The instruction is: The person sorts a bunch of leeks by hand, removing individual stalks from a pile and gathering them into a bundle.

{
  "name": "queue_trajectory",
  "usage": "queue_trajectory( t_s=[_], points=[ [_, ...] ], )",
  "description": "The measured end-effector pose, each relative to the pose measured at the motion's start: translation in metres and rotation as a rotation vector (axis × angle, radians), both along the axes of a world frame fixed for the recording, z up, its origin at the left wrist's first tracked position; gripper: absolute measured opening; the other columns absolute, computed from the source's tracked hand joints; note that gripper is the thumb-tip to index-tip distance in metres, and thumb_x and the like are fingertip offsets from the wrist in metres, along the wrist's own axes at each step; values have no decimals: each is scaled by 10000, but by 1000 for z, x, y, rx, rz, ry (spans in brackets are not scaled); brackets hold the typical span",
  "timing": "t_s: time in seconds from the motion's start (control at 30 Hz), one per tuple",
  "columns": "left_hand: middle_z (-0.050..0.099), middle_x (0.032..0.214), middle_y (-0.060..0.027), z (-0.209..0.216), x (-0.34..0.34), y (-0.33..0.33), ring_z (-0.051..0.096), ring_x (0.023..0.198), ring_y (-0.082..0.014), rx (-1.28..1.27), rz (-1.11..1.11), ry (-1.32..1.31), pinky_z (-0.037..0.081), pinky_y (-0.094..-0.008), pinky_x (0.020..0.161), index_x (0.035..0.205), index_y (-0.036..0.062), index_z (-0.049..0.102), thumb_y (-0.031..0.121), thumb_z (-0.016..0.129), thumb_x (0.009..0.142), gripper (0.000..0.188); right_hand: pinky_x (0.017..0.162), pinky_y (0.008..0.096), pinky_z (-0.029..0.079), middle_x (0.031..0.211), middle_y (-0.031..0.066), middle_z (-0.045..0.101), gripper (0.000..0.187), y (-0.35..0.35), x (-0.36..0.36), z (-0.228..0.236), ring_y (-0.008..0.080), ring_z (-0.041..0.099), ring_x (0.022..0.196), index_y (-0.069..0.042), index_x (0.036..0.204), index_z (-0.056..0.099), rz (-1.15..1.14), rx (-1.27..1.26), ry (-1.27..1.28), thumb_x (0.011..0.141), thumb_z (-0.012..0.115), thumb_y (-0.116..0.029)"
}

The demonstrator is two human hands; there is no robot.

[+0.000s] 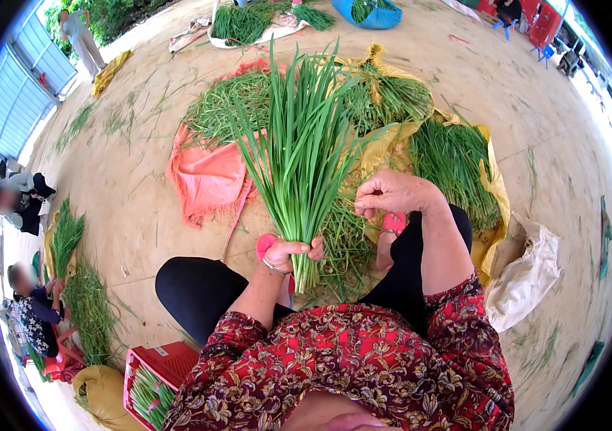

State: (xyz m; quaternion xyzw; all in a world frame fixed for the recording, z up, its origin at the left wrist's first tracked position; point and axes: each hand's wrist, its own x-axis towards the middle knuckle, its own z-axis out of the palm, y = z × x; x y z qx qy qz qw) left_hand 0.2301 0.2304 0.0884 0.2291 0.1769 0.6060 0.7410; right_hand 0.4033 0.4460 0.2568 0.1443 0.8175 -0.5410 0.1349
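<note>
The floor [137,194] spreads widest, pale and strewn with green scraps. At the left a co-worker [38,320] sits on a red seat, hands at some upright greens. To the right of the two hands, a pile [453,169] of long green stalks lies on yellow cloth [494,190]. On the far side, left of centre, pink cloth [209,169] lies under a tangled heap [223,108]; to its right is a bundle [396,100] on more yellow cloth. Near right, a white sack [532,273] lies crumpled. Near left stands a red crate [169,359] filled with greens.

The bunch [298,165] is in the middle, held upright, its leaves fanning out toward the far side and its pale stems pointing near. The left hand [288,253] grips it low, fingers wrapped round the stems. Just right of it and apart, the right hand [398,194] has its fingers curled toward the thumb; I cannot tell whether they pinch anything. Smallest is the bangle [273,268] on the left wrist.
</note>
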Motion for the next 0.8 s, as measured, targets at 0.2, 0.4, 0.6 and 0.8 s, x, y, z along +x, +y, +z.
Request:
queue_trajectory(
  t_s=[0.2,0.4,0.6,0.8],
  points=[
    [516,787,-26,17,6,-1,475,628,-144,-18,72,17,350,-323,622,1008,32,528,169,734,678,412,628,235,519,778,40,667,171,-2,-1,4,92,649,721,-29,997,673,-205,-242,278,936,603,-171],
    [541,806,-48,9,7,-3,504,641,-172,-46,4,70,385,-343,639,1046,36,542,137,731,672,431,527,214,476,693,-27,601,250,10,-29,11,68,555,540,-42,1025,670,-846,-387,612,901,674,-259],
    [544,797,-60,7,9,-5,519,649,-192,-61,-29,113,416,-357,639,1026,23,545,120,724,664,415,497,212,440,757,-28,624,171,27,-34,-13,52,548,553,-105,954,661,-928,-379,575,880,698,-256],
    [521,723,-55,18,12,-1,495,619,-178,-72,-24,120,392,-333,620,934,24,540,166,736,658,367,397,198,308,670,-32,578,98,23,-34,-19,24,448,493,-115,810,609,-956,-626,672,881,661,-156]
  ],
)
